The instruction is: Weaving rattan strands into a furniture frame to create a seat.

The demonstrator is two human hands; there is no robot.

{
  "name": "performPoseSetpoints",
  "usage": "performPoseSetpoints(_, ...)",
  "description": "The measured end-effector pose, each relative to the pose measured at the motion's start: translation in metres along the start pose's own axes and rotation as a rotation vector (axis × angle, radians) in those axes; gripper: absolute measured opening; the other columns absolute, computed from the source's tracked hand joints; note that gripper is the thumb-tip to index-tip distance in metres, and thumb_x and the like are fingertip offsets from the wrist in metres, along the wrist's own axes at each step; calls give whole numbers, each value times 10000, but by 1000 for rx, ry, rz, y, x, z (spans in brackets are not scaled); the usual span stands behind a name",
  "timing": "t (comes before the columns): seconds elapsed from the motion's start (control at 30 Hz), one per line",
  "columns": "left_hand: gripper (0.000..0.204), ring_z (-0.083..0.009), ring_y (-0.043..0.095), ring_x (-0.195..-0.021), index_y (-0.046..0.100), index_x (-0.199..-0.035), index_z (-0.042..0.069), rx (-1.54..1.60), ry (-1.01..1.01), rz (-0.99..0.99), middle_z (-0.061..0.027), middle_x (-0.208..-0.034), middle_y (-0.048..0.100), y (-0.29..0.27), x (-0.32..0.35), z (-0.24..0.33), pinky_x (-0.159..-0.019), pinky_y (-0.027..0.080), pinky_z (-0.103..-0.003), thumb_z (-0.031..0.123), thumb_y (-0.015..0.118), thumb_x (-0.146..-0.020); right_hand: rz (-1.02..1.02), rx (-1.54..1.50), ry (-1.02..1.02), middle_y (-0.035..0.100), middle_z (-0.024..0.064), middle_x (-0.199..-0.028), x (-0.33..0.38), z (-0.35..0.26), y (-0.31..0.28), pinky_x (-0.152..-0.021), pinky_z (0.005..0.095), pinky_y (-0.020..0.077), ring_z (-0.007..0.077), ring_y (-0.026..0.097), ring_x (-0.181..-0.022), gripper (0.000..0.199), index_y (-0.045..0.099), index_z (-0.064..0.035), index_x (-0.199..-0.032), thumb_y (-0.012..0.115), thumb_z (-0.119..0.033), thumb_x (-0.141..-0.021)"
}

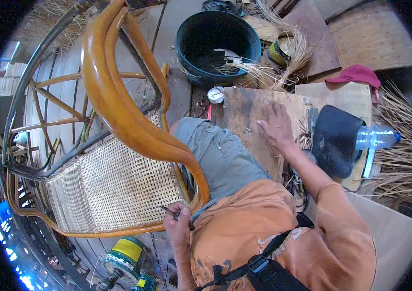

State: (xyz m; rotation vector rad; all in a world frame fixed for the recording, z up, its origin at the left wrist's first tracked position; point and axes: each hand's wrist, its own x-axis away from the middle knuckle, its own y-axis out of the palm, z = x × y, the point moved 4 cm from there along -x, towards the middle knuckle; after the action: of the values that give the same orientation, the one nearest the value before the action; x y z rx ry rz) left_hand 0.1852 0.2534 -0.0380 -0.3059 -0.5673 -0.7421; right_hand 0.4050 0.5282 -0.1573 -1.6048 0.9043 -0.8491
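Along the person's left side, close against the leg in grey shorts (215, 150), is a rattan chair (101, 92) with a glossy bent frame and a pale woven cane panel (123, 179). Having it so near probably keeps the weave within easy reach, with the panel's near corner right by the body.

At that corner, the left hand (178, 223) has its grip closed around a slim dark tool (163, 208), whose narrow end points out past the fingers toward the mesh; a hold like that would suit fine control. Whether the knuckles also touch the rail, I cannot tell.

On the other side, the right hand (276, 131) lies palm down with fingers spread on a wooden board (244, 109), its grip loose and seemingly around nothing, perhaps as a prop for the leaning body.

Past the board's far edge sits a dark bucket (210, 80), with loose cane strands (295, 60) trailing beside it, likely put there as handy stock. A white round container (216, 95) is just beside the board. Farther right are a red cap (356, 76), a black case (336, 140), a clear bottle (378, 137) and a spread of dry canes (407, 150), apparently set aside from the hands.
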Motion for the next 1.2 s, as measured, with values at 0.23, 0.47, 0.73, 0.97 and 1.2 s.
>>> performPoseSetpoints(0.23,104,-68,440,-555,499,-793,35,21,-6,28,1,-636,485,-15,-1,-11,-519,366,-200,106,574,-801,-185,0,-389,417,119,-1253,76,-28,-2,-925,495,318,343,354,-1160,498,484,-53,-1165,619,-247,-727)
performPoseSetpoints(0.47,85,-68,450,-571,535,-845,14,-83,-125,2,-5,-669,496,-8,-6,-3,-525,375,-205,81,562,-799,-57,-94,-120,556,155,-751,-10,8,-41,-653,434,437,346,528,-727,123,568,-45,-718,529,-151,-767)
performPoseSetpoints(0.73,92,-81,523,-673,611,-854,13,-466,105,-211,-34,-770,604,25,-6,35,-626,424,-220,55,567,-786,42,-48,86,556,196,-749,-130,33,14,-660,463,417,381,534,-769,164,572,-18,-776,513,-170,-788)
performPoseSetpoints(0.97,197,-252,597,-764,604,-928,7,-611,237,-550,-121,-854,609,66,-4,53,-699,465,-316,165,555,-821,46,-660,80,564,74,-693,-45,-7,-117,-574,317,443,197,576,-654,177,540,1,-779,535,-173,-813)
performPoseSetpoints(1.2,234,-289,592,-770,585,-969,18,-579,552,-455,-148,-850,596,95,-5,74,-672,465,-353,196,563,-820,-458,-1606,276,577,26,-733,65,-117,-103,-543,219,441,96,542,-606,80,550,-41,-812,609,-92,-793)
